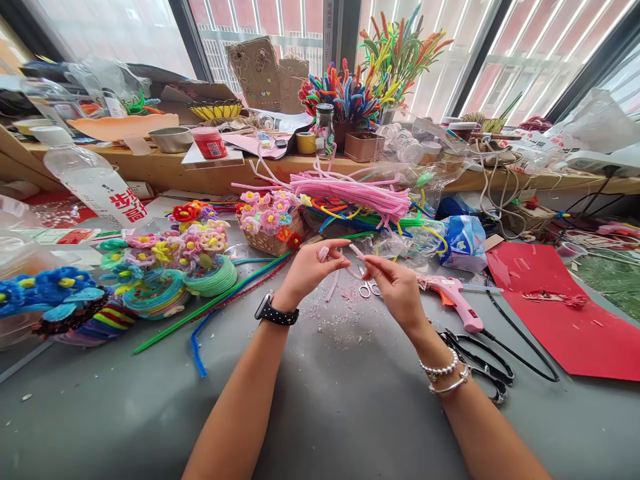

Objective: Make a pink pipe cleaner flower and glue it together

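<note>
Both hands at frame centre, above the table [325, 407]; left hand [311, 268] wears a black dotted watch band [284, 316], right hand [395, 287] two silver bracelets [443, 373]; right grip is clamped on a pale pink pipe cleaner [356, 251], thumb against fingertips; left grip is clamped on pale pink fuzzy strip too, part of it in the curled fingers; can't tell if it's one piece or several.

Small scissors [366, 291] lie just below and between the hands, partly behind the right; pink and white crumbs [340, 317] scattered around there; pink glue gun [463, 307] right of the right hand, near the wrist; black-handled scissors [483, 360] below it, partly behind the right forearm; red sheet [560, 300] at right of frame.

Upper centre: bundle of pink pipe cleaners [350, 193] on top of other coloured ones; woven basket [257, 239] with fuzzy flowers [267, 212] left of it; green pipe cleaners [200, 303] run diagonally left of the left hand; blue one [197, 350] bends down beside them; two coiled pots [213, 275] with flowers further left.
</note>
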`<state>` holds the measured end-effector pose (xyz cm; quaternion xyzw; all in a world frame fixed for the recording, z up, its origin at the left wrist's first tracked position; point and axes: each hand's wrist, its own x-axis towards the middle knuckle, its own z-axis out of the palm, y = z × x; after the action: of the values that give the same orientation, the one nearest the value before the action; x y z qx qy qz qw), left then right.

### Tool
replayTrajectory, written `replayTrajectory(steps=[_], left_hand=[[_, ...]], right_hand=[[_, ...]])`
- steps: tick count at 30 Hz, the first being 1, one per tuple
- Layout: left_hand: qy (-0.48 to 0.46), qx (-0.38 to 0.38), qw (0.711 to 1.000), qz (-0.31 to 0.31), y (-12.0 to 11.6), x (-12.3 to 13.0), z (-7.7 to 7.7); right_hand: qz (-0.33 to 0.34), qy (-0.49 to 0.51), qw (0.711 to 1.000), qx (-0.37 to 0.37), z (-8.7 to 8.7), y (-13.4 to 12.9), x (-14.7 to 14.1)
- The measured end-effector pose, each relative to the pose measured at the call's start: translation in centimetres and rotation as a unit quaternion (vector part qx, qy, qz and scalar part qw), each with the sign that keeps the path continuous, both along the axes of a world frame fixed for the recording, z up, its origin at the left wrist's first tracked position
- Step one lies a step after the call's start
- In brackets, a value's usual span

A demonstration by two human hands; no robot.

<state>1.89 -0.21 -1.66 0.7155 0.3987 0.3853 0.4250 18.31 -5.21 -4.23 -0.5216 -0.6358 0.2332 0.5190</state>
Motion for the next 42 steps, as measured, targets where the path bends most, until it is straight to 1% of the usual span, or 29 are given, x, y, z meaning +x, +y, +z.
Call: replayTrajectory(steps=[2, 5, 10, 13, 19, 24, 26, 28, 31, 33, 35, 39, 42], left_hand=[[0.007, 0.014, 1.000, 0.009, 0.1, 0.0, 0.0], [0.007, 0.025, 1.000, 0.010, 0.0, 0.0, 0.0], [-0.004, 0.031, 0.999, 0.019, -0.3, 0.2, 0.2], [0.005, 0.056, 0.998, 0.027, -0.3, 0.2, 0.2], [0.042, 0.088, 0.995, 0.019, -0.1, -0.3, 0.1], [0.042, 0.085, 0.995, 0.038, 0.1, -1.0, 0.4], [0.041, 0.080, 0.995, 0.044, 0.1, -1.2, 0.4], [0.044, 0.074, 0.995, 0.042, 0.2, -1.2, 0.4], [0.047, 0.063, 0.996, 0.037, 0.2, -1.1, 0.2], [0.048, 0.058, 0.997, 0.036, 0.2, -1.0, 0.2], [0.050, 0.056, 0.997, 0.037, 0.1, -0.9, 0.2], [0.064, 0.048, 0.996, 0.046, 0.0, -0.8, 0.4], [0.082, 0.058, 0.993, 0.056, 0.0, -0.8, 0.4]], right_hand=[[0.005, -0.053, 0.998, 0.022, 0.0, -0.1, 0.0], [0.006, -0.092, 0.995, 0.046, 0.0, -0.1, -0.1], [0.021, -0.116, 0.993, 0.031, 0.3, 0.0, -0.1], [0.035, -0.107, 0.994, 0.008, 0.2, 0.0, 0.0], [0.051, -0.078, 0.995, -0.028, -0.2, 0.1, -0.1], [0.084, -0.008, 0.996, -0.028, -0.3, 0.1, -0.7], [0.092, -0.001, 0.996, -0.014, -0.6, 0.1, -0.9], [0.086, -0.038, 0.995, 0.011, -0.9, 0.1, -1.0], [0.050, -0.121, 0.990, 0.055, -1.2, 0.1, -1.2], [0.027, -0.158, 0.984, 0.076, -1.4, 0.1, -1.2], [0.016, -0.184, 0.979, 0.086, -1.4, 0.0, -1.2], [0.017, -0.228, 0.970, 0.088, -1.7, 0.1, -1.1], [0.009, -0.254, 0.963, 0.087, -1.8, 0.2, -1.0]])
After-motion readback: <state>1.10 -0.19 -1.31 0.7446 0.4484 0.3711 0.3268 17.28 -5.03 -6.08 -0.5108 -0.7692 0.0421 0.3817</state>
